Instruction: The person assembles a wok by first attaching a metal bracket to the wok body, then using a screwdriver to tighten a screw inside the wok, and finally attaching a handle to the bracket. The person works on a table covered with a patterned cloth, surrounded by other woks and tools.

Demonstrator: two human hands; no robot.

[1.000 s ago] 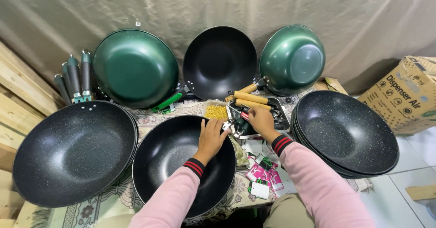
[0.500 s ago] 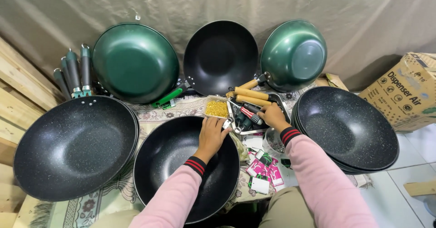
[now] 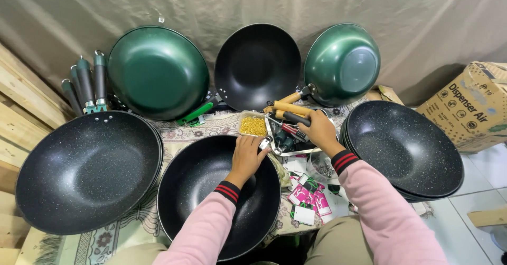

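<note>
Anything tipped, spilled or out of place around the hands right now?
Nothing looks spilled or damaged. The pink tags lie scattered loosely beside the middle black wok, and the tool tray under the right hand is cluttered. The left hand rests on the wok's rim.

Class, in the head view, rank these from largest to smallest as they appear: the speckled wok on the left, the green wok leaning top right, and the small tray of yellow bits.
1. Speckled wok on the left, though it is nearer the camera.
2. Green wok at top right.
3. Small tray of yellow bits, clearly smallest.
</note>
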